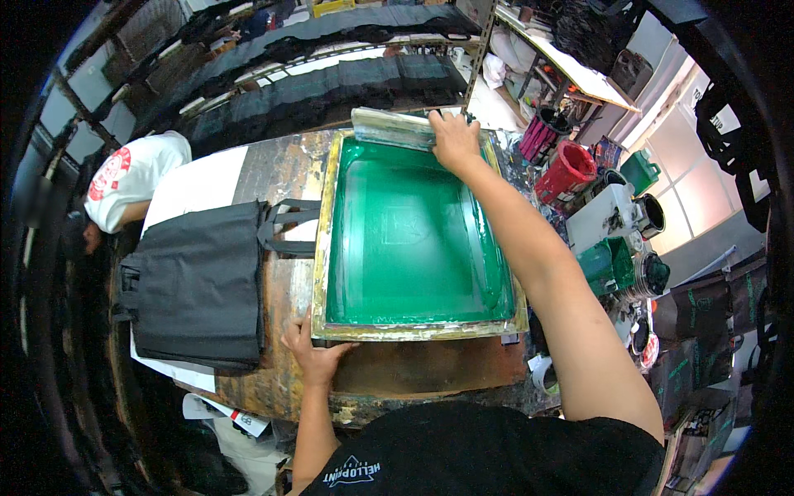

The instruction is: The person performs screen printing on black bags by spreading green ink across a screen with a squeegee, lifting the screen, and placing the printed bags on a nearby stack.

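Observation:
A green screen-printing frame (pixel 331 248) lies flat on a worn wooden table (pixel 413 372). My right hand (pixel 453 140) grips a long squeegee (pixel 389 128) resting across the far end of the screen. My left hand (pixel 310 351) presses on the near left corner of the frame, fingers spread on its edge. A black tote bag (pixel 194 285) lies on the table to the left of the frame, its handles (pixel 289 227) reaching toward the frame.
Another person in a white shirt (pixel 132 178) bends at the far left. Racks with black bags (pixel 322 87) stand behind the table. Ink tubs and cans, red (pixel 566 169) and green (pixel 608 264), crowd the right side. White paper sheets (pixel 198 186) lie under the bag.

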`<action>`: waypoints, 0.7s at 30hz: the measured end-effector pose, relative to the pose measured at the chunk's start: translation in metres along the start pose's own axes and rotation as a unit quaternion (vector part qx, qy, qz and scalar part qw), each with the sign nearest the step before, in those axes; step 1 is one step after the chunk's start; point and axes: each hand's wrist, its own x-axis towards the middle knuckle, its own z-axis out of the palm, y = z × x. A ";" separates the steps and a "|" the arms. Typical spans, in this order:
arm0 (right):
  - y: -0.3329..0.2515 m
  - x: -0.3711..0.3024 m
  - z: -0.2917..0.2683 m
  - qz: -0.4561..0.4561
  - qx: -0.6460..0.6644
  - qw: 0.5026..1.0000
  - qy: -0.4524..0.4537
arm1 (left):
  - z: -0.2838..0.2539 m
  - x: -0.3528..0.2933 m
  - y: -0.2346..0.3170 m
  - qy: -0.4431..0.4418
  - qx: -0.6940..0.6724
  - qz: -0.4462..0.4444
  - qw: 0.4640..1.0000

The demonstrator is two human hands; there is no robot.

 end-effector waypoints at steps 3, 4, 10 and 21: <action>0.009 -0.006 0.010 -0.001 -0.012 1.000 0.025 | 0.003 0.002 0.001 0.002 0.008 0.001 1.000; 0.008 -0.007 0.016 -0.005 -0.015 0.999 0.034 | -0.001 0.003 0.004 -0.013 0.026 0.004 1.000; -0.001 -0.004 0.051 -0.022 -0.072 0.995 0.058 | -0.007 0.006 0.011 -0.067 0.073 -0.008 0.995; -0.015 0.018 0.069 -0.111 -0.030 0.986 0.117 | -0.006 -0.001 -0.005 -0.102 0.086 0.004 0.991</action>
